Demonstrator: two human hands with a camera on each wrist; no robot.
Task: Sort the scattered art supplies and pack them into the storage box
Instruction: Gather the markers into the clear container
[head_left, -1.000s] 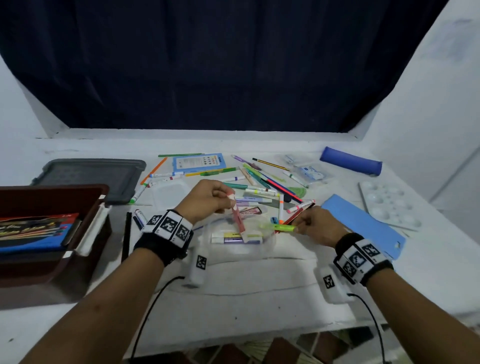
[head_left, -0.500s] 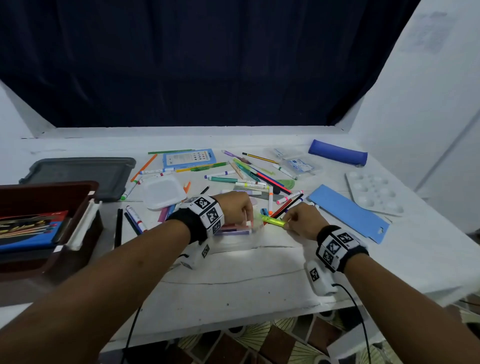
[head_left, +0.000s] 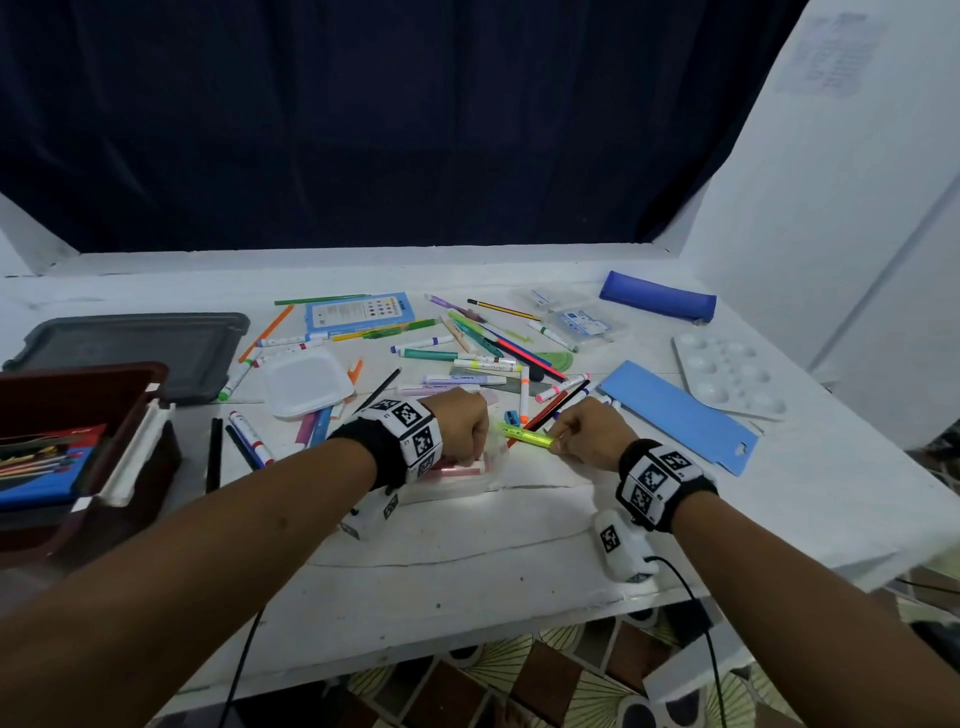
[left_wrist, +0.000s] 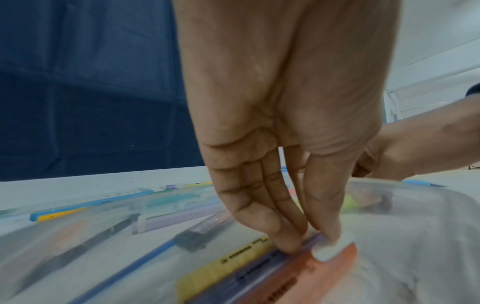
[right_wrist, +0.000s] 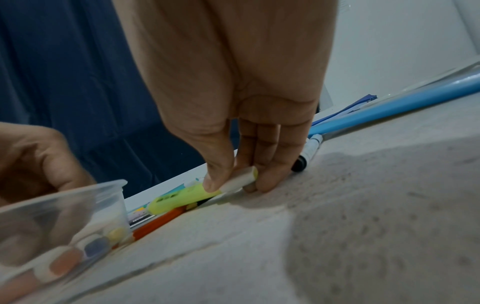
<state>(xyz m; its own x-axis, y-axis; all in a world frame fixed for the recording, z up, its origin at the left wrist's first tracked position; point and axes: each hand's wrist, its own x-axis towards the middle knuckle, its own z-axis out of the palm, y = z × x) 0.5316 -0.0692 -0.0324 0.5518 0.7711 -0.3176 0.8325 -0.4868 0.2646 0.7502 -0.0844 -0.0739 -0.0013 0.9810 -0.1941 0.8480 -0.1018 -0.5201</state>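
Note:
A clear plastic tub (head_left: 501, 467) sits on the white table (head_left: 467, 561) before me, with yellow, purple and pink highlighters lying in it. My left hand (head_left: 470, 436) reaches down into it. In the left wrist view its thumb and fingertips (left_wrist: 292, 245) pinch the white-capped end of the pink highlighter (left_wrist: 335, 265). My right hand (head_left: 563, 441) is just right of the tub and pinches a yellow-green highlighter (head_left: 524, 435) (right_wrist: 184, 197) low over the table. The dark red storage box (head_left: 130, 379) stands at the left edge with a pencil pack inside.
Markers and pencils (head_left: 467, 353) lie scattered behind the hands. A white lid (head_left: 304, 382), a grey box lid (head_left: 130, 348), a blue board (head_left: 675, 415), a white palette (head_left: 727, 379) and a blue pencil case (head_left: 657, 301) are around them. The table's front edge is near my wrists.
My left hand has come down into the clear tub with the pink highlighter, which now lies beside the others. The right hand keeps hold of the yellow-green highlighter beside the tub.

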